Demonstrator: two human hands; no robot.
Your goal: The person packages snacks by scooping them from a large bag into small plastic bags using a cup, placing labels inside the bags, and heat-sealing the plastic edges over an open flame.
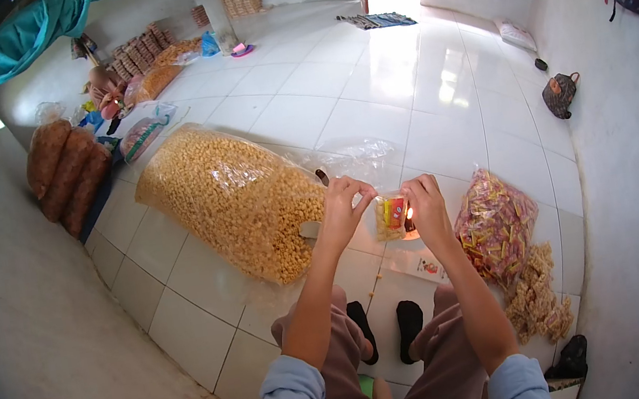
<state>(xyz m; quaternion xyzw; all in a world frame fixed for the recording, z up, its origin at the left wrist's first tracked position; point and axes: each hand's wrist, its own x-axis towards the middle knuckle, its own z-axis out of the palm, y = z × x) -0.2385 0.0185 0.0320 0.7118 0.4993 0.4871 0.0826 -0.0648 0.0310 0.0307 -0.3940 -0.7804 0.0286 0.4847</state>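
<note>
One small bag (383,228): I see it held up between both hands, clear plastic with pale pieces and a red-and-yellow label inside, above the floor (353,89) in front of the wearer's knees.
Left hand (345,198): thumb and fingers pinch the bag's upper left corner.
Right hand (427,201): fingers grip its upper right side; I cannot tell exactly how the thumb sits.
Flame (409,212): a small glow by the bag's right edge, partly hidden; from my view I cannot tell whether they touch.
Big bag (220,189): clear, full of yellow snack pieces, lying on the floor to the left.
Packet bag (495,216): to the right, packed with small colourful packets, beside a tan heap (536,296).
Sacks (66,170): brown-filled, against the left wall.
Far left: I see another person (105,84) low near the floor.
</note>
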